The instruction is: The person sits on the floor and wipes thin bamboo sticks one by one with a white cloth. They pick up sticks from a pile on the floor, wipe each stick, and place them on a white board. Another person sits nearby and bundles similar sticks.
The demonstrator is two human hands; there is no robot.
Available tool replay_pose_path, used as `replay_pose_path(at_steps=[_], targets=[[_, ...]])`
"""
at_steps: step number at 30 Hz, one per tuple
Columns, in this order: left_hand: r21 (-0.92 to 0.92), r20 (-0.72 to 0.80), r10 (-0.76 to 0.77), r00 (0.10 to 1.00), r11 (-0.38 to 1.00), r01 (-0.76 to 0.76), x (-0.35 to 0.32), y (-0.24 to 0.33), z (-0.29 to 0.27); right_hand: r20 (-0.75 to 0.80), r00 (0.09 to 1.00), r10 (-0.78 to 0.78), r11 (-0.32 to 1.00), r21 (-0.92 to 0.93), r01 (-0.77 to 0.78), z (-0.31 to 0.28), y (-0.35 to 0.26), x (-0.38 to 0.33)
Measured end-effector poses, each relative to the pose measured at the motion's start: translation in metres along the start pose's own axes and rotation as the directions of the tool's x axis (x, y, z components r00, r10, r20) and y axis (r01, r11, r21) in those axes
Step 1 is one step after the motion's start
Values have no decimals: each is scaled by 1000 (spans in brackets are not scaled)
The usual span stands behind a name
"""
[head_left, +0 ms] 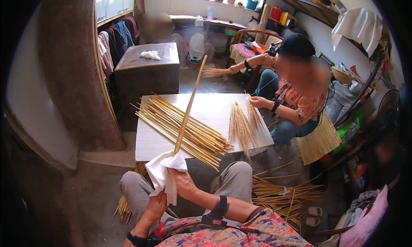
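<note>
A white cloth is bunched between my hands, above my lap. My right hand is closed on it where it wraps the lower end of a long, straw-coloured stalk. From the cloth the stalk slants up over the table, tilted a little to the right. Lower down, my left hand is closed on the hanging part of the cloth; whether the stalk's end lies inside that grip is hidden. Just beyond, a pile of similar stalks lies diagonally on the white table.
Across the table's right corner a co-worker sits holding a brush-like bundle and a thread. Feathery grass bundles lie nearby. More stalks cover the floor at right, near slippers. A wooden chest stands at far left.
</note>
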State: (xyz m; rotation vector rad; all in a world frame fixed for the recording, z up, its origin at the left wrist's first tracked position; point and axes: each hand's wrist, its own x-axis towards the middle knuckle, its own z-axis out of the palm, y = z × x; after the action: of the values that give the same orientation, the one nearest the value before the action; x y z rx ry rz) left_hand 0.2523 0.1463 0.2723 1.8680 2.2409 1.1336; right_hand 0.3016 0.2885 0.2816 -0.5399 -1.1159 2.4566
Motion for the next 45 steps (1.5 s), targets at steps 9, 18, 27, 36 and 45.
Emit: replay_pose_path(at_steps=[9,18,27,36,45], targets=[[-327,109,-526,843,782,531,-48,9,-40,-39,919,-393,916,-103,388,9,-9,46],[220,-153,-377,914,888,403,-157,-2,-78,-56,851,-522,832,189,522,-20,-151,93],[-103,-367,-679,636,709,697,-181,-1,-55,-75,866,-495,863,77,500,-52,-172,44],[-730,237,-730,641,302,613,-22,20,-42,27,998,62,986,-154,-58,-55,-19,-24],[-868,446,-621,645,-124,480,-3,11,-29,-11,996,94,988,-123,-94,-39,1,-10]])
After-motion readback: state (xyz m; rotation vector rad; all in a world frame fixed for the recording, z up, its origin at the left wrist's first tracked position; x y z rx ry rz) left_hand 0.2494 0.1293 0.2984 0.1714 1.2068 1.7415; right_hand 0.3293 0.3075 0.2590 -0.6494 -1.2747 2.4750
